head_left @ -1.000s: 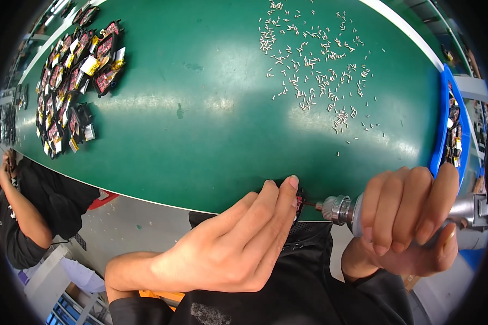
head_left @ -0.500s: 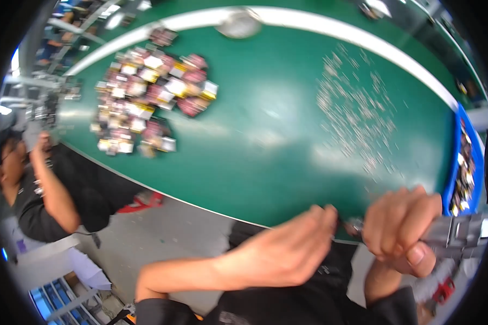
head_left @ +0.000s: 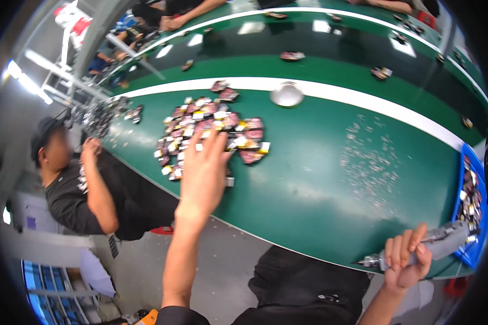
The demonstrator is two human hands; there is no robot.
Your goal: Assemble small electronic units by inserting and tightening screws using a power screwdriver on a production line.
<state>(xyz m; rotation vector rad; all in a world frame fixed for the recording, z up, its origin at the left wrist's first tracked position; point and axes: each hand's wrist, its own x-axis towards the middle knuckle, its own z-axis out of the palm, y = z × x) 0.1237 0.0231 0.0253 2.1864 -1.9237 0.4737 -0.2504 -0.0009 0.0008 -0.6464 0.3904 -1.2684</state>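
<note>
My left hand (head_left: 203, 176) reaches over a pile of small black-and-pink parts (head_left: 203, 116) with white and yellow patches. Its fingers are spread at the pile's near side, hiding some parts; no grip on any of them shows. At the lower right, my right hand (head_left: 406, 257) is wrapped round a grey power screwdriver (head_left: 444, 241). The tool lies nearly level above the near edge of the green table (head_left: 298, 200), its thin bit pointing left. Beyond it, many tiny light-coloured pieces (head_left: 371, 162), too small to name, are scattered over the tabletop.
A blue bin (head_left: 485, 216) of similar parts stands at the far right. A round metal dish (head_left: 287, 94) sits by the white rail (head_left: 341, 92). Behind runs a green belt with spaced parts (head_left: 292, 56). A co-worker (head_left: 87, 179) sits at left, near dark parts (head_left: 97, 116).
My left hand has moved from beside the screwdriver's tip leftward to the pile, and its closed fingers have spread. My right hand keeps the screwdriver. The view has shifted, showing more of the belt.
</note>
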